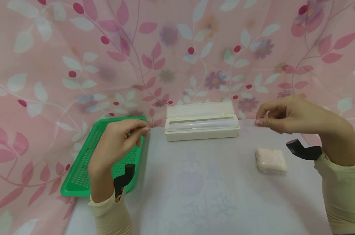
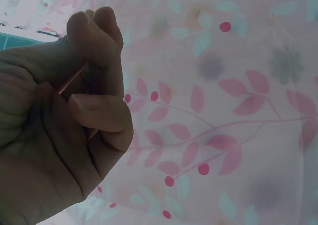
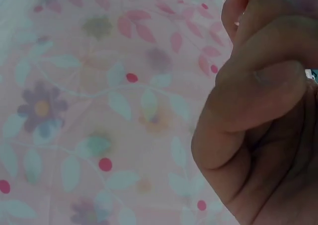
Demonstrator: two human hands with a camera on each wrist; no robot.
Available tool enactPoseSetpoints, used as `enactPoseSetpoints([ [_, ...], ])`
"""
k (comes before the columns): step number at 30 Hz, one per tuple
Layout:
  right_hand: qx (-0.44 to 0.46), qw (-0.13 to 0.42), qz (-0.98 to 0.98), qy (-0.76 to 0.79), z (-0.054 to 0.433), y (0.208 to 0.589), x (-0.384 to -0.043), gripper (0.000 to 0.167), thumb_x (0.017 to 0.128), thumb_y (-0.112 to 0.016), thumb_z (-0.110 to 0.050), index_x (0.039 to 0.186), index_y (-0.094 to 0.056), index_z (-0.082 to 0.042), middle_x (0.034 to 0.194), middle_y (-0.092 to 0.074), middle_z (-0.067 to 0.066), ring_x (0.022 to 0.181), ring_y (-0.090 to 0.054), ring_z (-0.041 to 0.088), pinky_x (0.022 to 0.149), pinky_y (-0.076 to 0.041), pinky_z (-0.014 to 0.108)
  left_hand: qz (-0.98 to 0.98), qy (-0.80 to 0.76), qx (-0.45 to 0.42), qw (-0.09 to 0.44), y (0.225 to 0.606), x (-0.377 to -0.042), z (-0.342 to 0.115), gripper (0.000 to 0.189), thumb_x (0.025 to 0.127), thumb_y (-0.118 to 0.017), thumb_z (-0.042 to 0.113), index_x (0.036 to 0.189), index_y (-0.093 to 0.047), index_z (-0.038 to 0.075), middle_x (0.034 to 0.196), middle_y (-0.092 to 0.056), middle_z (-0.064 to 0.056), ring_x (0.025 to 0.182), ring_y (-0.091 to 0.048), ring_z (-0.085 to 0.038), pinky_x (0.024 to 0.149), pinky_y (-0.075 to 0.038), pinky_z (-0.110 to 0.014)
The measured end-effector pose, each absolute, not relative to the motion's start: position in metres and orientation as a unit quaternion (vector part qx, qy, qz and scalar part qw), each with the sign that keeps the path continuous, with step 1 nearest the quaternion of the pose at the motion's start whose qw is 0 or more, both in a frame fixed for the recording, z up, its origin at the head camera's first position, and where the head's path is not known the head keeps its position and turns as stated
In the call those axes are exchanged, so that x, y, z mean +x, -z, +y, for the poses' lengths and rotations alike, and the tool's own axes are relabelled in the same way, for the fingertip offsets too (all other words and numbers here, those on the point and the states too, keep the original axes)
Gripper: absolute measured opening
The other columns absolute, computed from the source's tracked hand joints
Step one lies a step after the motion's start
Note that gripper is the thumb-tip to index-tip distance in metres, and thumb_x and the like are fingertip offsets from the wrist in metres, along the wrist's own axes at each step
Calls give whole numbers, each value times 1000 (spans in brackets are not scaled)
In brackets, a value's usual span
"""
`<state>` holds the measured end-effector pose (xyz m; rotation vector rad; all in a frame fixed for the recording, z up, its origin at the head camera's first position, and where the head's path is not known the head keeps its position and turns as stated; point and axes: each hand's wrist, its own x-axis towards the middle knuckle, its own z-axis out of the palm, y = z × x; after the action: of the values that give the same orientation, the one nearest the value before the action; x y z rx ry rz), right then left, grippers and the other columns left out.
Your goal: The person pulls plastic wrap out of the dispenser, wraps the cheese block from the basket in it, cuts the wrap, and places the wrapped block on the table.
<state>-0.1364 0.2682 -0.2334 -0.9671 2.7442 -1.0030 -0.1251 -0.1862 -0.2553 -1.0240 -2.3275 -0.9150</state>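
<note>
Both hands are raised over the table, thumbs and forefingers brought together. My left hand (image 1: 118, 140) is above the green basket (image 1: 104, 121), and my right hand (image 1: 298, 116) is at the far right, above a pale, square, bread-like block (image 1: 271, 160) in clear wrap. They appear to pinch a sheet of cling film (image 1: 249, 123) between them; it is so clear that only faint glints and creases show, and its outline cannot be traced. Between the hands, at the back, a white cling film box (image 1: 202, 133) stands with its lid up and a roll of film (image 1: 202, 124) inside.
A pale cloth covers the table (image 1: 189, 182). Behind it hangs a pink curtain (image 1: 177, 58) with leaves and flowers, close to the basket and the box. A black wrist mount (image 1: 305, 150) sits on the right wrist, another (image 1: 124, 178) on the left.
</note>
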Motion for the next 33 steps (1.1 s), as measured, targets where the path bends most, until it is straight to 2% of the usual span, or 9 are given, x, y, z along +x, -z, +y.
enactPoseSetpoints([
  [6, -425, 133, 834, 325, 267, 259, -127, 19, 95, -66, -10, 92, -64, -29, 53, -42, -13, 45, -38, -4, 41, -38, 21, -829, 326, -439, 117, 277, -102, -196, 13, 88, -71, 1, 95, -71, 12, 77, -60, 12, 61, -56, -2, 59, -45, -15],
  [11, -465, 179, 807, 317, 262, 283, -119, 15, 96, -67, -18, 89, -62, -31, 51, -43, -15, 47, -38, -12, 42, -37, 19, -841, 300, -449, 27, 298, -86, -199, 17, 92, -68, 3, 92, -66, 20, 78, -57, 16, 63, -55, 3, 63, -45, -13],
  [16, -465, 220, 794, 325, 256, 305, -114, 13, 95, -68, -23, 85, -63, -29, 49, -38, -11, 47, -34, -14, 42, -35, 18, -853, 285, -434, -54, 323, -79, -196, 15, 93, -68, 7, 89, -65, 21, 76, -55, 19, 62, -53, 7, 61, -46, -14],
  [20, -459, 251, 780, 343, 253, 324, -113, 16, 94, -69, -21, 81, -63, -27, 46, -39, -8, 44, -36, -13, 38, -33, 18, -860, 274, -420, -93, 341, -76, -192, 15, 93, -67, 9, 85, -65, 22, 72, -53, 20, 59, -50, 8, 57, -45, -15],
  [29, -423, 330, 764, 358, 244, 373, -108, 16, 93, -70, -25, 78, -67, -19, 47, -47, -7, 39, -41, -9, 36, -38, 16, -864, 264, -396, -166, 370, -74, -187, 21, 93, -68, 9, 78, -63, 23, 64, -51, 18, 53, -46, 7, 53, -43, -17],
  [33, -395, 361, 768, 351, 240, 395, -107, 15, 91, -72, -20, 77, -67, -17, 45, -49, -4, 37, -41, -7, 37, -42, 17, -872, 241, -383, -185, 386, -73, -180, 24, 91, -69, 9, 73, -62, 23, 63, -52, 18, 55, -47, 5, 53, -42, -17],
])
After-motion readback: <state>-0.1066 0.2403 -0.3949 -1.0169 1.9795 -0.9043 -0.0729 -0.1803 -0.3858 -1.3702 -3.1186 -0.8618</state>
